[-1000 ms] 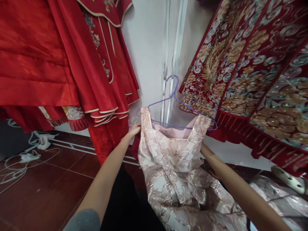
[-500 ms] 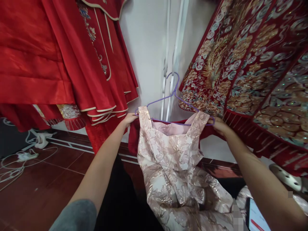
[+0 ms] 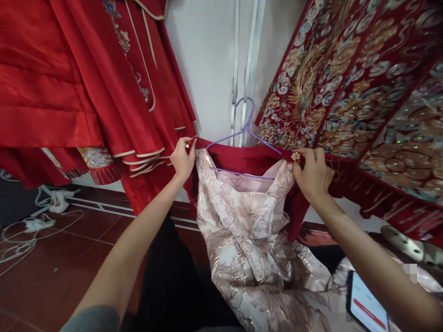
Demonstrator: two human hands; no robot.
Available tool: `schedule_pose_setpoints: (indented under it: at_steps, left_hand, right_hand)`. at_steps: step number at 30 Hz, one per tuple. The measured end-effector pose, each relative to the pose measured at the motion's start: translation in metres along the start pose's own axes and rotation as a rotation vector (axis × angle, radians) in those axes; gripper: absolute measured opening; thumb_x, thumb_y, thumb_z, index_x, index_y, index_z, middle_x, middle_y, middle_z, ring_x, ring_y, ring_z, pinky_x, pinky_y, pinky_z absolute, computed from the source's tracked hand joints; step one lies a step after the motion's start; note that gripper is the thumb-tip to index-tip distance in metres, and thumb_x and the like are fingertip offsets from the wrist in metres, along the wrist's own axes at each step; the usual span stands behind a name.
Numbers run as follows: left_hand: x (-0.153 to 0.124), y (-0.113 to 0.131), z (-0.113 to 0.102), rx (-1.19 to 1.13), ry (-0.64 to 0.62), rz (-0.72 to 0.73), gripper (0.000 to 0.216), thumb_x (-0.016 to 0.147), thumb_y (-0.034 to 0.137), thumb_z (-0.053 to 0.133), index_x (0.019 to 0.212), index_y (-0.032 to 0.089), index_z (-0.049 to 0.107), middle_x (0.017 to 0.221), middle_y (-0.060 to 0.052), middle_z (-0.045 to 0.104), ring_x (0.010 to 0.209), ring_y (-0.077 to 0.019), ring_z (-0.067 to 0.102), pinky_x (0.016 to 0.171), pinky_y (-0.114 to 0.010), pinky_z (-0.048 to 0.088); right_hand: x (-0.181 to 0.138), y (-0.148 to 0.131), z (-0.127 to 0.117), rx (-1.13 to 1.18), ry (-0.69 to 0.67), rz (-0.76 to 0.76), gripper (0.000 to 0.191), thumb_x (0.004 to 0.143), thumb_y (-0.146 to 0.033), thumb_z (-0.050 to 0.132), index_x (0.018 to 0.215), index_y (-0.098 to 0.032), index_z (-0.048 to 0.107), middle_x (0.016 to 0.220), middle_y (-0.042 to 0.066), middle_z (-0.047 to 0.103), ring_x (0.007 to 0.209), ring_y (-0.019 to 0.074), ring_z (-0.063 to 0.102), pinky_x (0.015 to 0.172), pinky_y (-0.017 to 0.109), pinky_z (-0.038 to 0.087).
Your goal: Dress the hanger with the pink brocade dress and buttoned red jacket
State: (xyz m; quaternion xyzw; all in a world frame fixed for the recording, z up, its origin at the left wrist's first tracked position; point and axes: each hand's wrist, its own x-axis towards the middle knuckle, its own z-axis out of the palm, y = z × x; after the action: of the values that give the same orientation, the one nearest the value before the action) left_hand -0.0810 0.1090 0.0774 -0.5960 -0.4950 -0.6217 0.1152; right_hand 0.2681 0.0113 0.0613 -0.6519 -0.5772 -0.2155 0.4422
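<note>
A pale pink dress with a metallic floral pattern [image 3: 242, 216] hangs from a purple hanger [image 3: 226, 137], its skirt spread toward me over my dark-clad legs. Behind the hanger a dark red cloth [image 3: 235, 156] is drawn out sideways, with its lower parts showing beside the dress. My left hand [image 3: 183, 159] pinches the cloth's left upper edge, just outside the left strap; a small pearl-like bead shows at its fingers. My right hand [image 3: 314, 177] is closed on the right upper edge beside the other strap. A pearly, gold-toned ornament [image 3: 296, 157] sits at its fingertips.
Red garments [image 3: 79, 92] hang at the left, and a heavily embroidered red garment [image 3: 356, 92] at the right. White poles [image 3: 252, 50] run up between them. A phone [image 3: 368, 304] lies at lower right near a pale clog [image 3: 401, 242]. White cables [image 3: 20, 244] trail over the tiled floor.
Both hands have left the hanger's ends and risen slightly, now gripping the dark red cloth. Its upper edge has come up behind the hanger and is stretched between them.
</note>
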Motion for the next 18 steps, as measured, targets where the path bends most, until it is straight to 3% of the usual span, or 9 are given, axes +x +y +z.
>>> schedule_pose_setpoints:
  at_steps: [5,8,10,14,15,18]
  left_hand:
    - [-0.026,-0.001,0.000,0.093,-0.227,0.028,0.028,0.088,0.044,0.050,0.100,0.019,0.051,0.084,-0.005,0.064,0.074,-0.0181,0.062,0.065,-0.026,0.040]
    - [-0.027,0.008,0.009,0.028,-0.227,-0.017,0.021,0.088,0.040,0.049,0.097,0.020,0.047,0.088,-0.005,0.063,0.077,-0.0180,0.062,0.068,-0.026,0.041]
    - [-0.032,0.025,0.015,-0.019,-0.250,-0.020,0.017,0.088,0.036,0.048,0.095,0.021,0.045,0.088,-0.005,0.063,0.076,-0.0177,0.062,0.069,-0.027,0.041]
    - [-0.054,0.072,0.029,-0.194,-0.506,0.041,0.013,0.084,0.026,0.052,0.094,0.022,0.045,0.079,-0.001,0.061,0.067,-0.0154,0.060,0.065,-0.025,0.041]
    - [-0.060,0.081,0.032,-0.263,-0.596,0.066,0.015,0.082,0.022,0.053,0.094,0.022,0.045,0.080,0.000,0.061,0.069,-0.0145,0.060,0.066,-0.024,0.042]
    - [-0.069,0.090,0.036,-0.344,-0.657,0.044,0.014,0.079,0.017,0.054,0.090,0.021,0.047,0.077,0.001,0.060,0.068,-0.0126,0.058,0.064,-0.023,0.042]
  right_hand:
    - [-0.012,-0.011,-0.001,0.020,-0.115,0.120,0.032,0.078,-0.029,0.054,0.107,-0.016,0.046,0.085,0.014,0.062,0.069,0.0287,0.059,0.063,0.038,0.042]
    - [-0.007,-0.017,0.011,0.126,-0.104,0.212,0.027,0.078,-0.027,0.052,0.102,-0.017,0.043,0.080,0.013,0.063,0.066,0.0288,0.059,0.063,0.038,0.042]
    - [-0.010,-0.035,0.020,0.200,-0.126,0.239,0.023,0.077,-0.022,0.050,0.098,-0.018,0.042,0.076,0.012,0.062,0.064,0.0277,0.059,0.062,0.037,0.043]
    - [-0.035,-0.093,0.038,0.412,-0.354,0.058,0.019,0.077,-0.014,0.045,0.094,-0.019,0.038,0.073,0.009,0.060,0.060,0.0247,0.059,0.057,0.033,0.042]
    - [-0.042,-0.105,0.040,0.435,-0.379,0.019,0.019,0.078,-0.013,0.043,0.095,-0.019,0.038,0.072,0.008,0.060,0.061,0.0243,0.059,0.056,0.032,0.042]
    - [-0.054,-0.117,0.044,0.441,-0.372,-0.011,0.018,0.081,-0.014,0.039,0.099,-0.019,0.037,0.076,0.008,0.058,0.064,0.0251,0.059,0.056,0.034,0.043]
